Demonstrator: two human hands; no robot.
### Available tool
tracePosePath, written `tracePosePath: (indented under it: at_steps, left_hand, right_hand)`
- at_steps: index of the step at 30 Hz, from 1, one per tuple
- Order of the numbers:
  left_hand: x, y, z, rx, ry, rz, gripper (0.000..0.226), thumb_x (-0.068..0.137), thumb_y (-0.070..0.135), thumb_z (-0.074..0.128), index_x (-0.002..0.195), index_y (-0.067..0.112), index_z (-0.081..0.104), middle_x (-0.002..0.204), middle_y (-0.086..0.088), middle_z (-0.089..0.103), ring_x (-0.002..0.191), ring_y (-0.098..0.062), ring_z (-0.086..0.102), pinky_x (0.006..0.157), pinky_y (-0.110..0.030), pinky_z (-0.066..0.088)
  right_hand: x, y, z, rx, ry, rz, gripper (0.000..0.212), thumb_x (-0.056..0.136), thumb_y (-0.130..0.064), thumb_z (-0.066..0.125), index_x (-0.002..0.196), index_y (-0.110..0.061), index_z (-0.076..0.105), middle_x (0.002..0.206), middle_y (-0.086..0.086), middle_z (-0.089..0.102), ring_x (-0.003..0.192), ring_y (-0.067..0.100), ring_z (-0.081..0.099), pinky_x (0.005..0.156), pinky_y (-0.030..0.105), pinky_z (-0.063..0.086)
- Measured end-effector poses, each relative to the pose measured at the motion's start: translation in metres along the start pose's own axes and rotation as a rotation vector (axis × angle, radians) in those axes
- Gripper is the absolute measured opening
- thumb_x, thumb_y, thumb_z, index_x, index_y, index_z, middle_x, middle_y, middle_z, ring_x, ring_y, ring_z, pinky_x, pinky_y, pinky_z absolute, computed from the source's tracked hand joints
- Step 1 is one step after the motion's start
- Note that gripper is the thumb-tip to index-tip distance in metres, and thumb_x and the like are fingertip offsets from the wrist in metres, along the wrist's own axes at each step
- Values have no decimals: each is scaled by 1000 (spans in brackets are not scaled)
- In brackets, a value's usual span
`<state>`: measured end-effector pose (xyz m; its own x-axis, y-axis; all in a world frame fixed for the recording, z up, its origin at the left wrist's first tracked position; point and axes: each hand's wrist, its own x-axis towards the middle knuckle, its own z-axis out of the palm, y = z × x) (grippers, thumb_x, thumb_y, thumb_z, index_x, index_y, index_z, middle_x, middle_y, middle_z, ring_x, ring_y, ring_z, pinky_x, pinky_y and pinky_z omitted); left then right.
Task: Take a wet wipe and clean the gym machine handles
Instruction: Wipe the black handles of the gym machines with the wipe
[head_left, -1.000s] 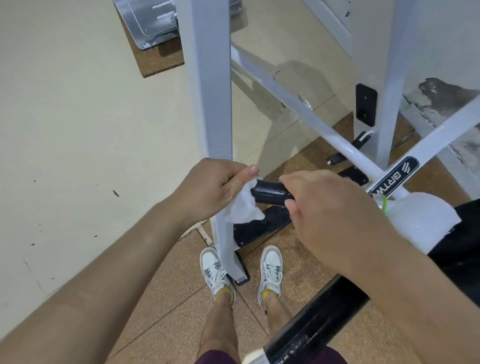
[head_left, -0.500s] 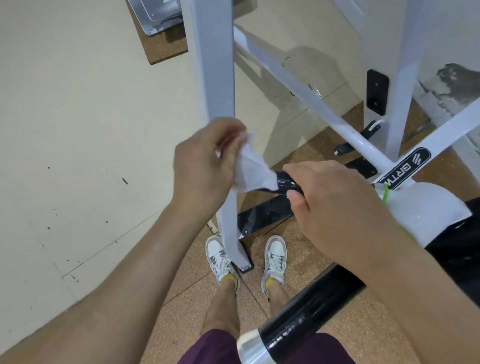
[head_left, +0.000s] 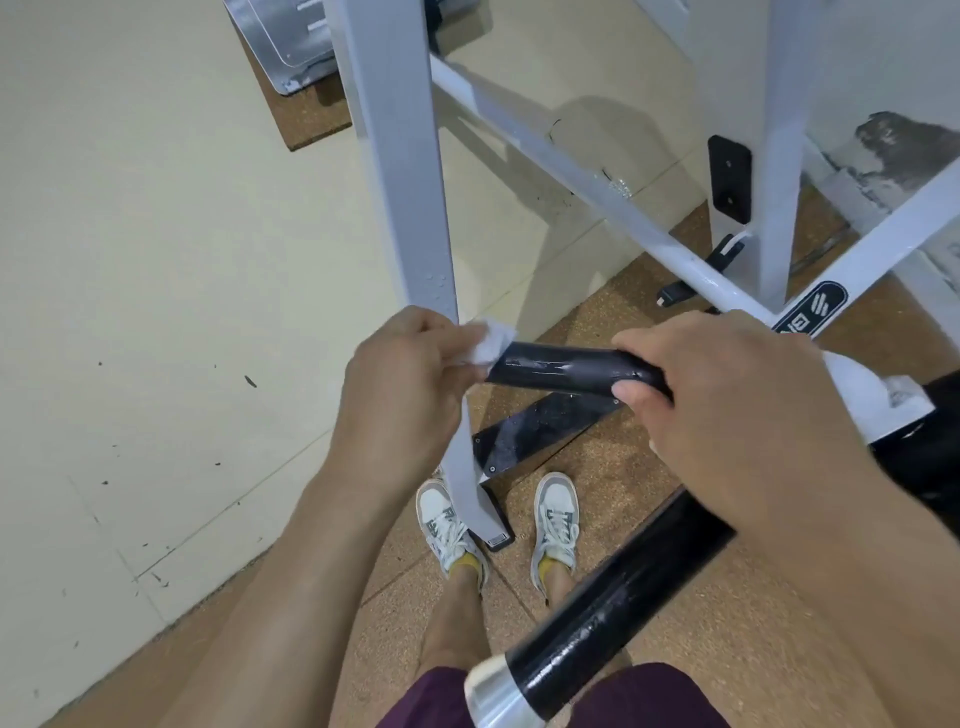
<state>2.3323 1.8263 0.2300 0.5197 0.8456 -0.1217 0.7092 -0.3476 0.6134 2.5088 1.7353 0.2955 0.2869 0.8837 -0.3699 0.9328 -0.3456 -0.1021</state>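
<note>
One handle (head_left: 556, 369), free end leftward: left grip (head_left: 410, 384) round wipe (head_left: 491, 343) (right grip (head_left: 727, 395) round handle).

loc: gym | evid: white steel machine frame (head_left: 400, 182), blk grip handle (head_left: 561, 369), cork floor mats (head_left: 613, 483)

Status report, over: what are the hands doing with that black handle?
Left hand pinches wet wipe at free end of black handle. Right hand grips its other end. White frame post close behind left hand, not blocking the handle.

One head-worn wide-angle camera looks forward and steeply down, close above the handle (head_left: 563, 370), onto the floor (head_left: 156, 234).
</note>
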Motion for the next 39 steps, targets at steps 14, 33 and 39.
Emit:
tracePosePath:
  at_steps: [14,33,39]
  left_hand:
    - [0,0,0,186,-104,224,31,96,30,45,115,16,66,92,-4,49,81,-24,47,65,-28,35]
    - [-2,30,25,17,50,214,27,80,7,53,94,10,76,83,-8,65,77,-31,59,67,-32,45]
    - [-3,33,10,-190,19,42,43,80,5,64,117,28,57,88,7,72,78,-17,63,69,-29,48]
  right_hand:
    - [10,17,3,267,-53,12,24,88,-39,60,110,-32,67,97,-4,62,95,14,51,71,27,35]
    - [41,13,-17,687,-322,-56,46,83,-27,70,127,-28,57,110,-12,64,101,3,60,97,26,46]
    - [81,-13,-17,605,-452,-261,33,72,-30,80,102,-21,70,83,-4,75,77,3,69,81,26,52]
